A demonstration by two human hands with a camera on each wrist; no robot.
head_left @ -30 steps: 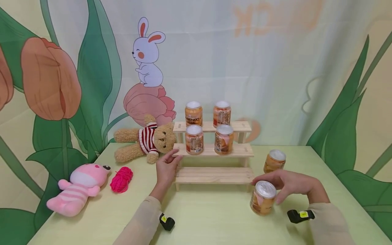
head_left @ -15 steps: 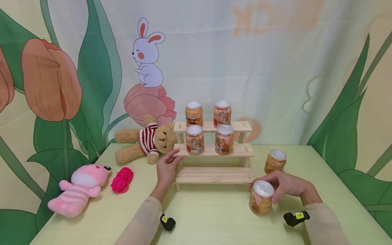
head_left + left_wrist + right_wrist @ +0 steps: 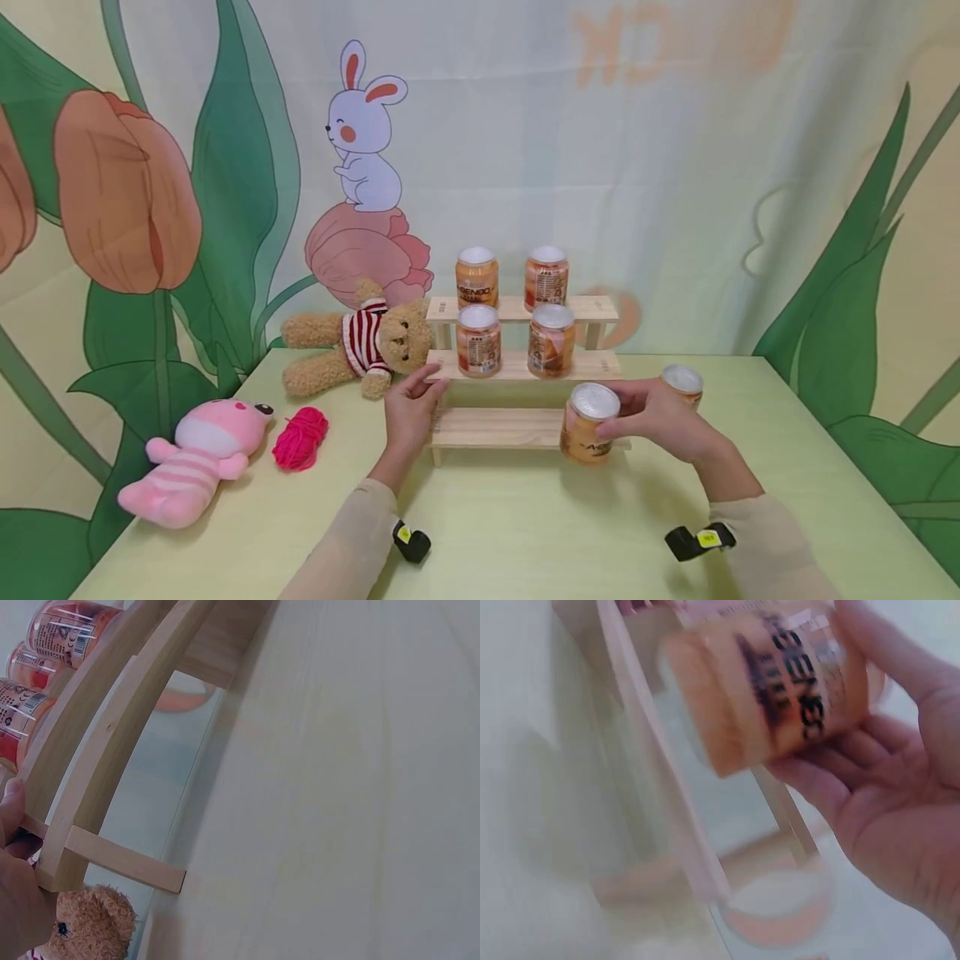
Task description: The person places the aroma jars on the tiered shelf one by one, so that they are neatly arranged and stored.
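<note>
My right hand (image 3: 663, 417) grips a jar (image 3: 585, 437) with a silvery lid and orange contents, thumb on the near side. The jar is lifted off the table and overlaps the right end of the bottom board of a three-tier wooden rack (image 3: 487, 427). In the right wrist view the jar (image 3: 727, 705) is blurred and tilted, with black lettering. At the rack's left end my left hand (image 3: 408, 408) pinches the middle board. Two jars stand on that board, a left one (image 3: 478, 346) and a right one (image 3: 552, 346). Two similar jars stand on the top board (image 3: 592, 308).
Another jar (image 3: 684, 385) stands on the table to the right, partly hidden behind my right hand. Left of the rack lie a teddy bear (image 3: 367, 342) in a striped sweater, a bundle of pink yarn (image 3: 301, 439) and a pink plush toy (image 3: 198, 467). A printed curtain hangs behind.
My right hand has closed around the jar, lifted it from the table and carried it up and left to the rack's bottom board. The left hand has stayed at the rack.
</note>
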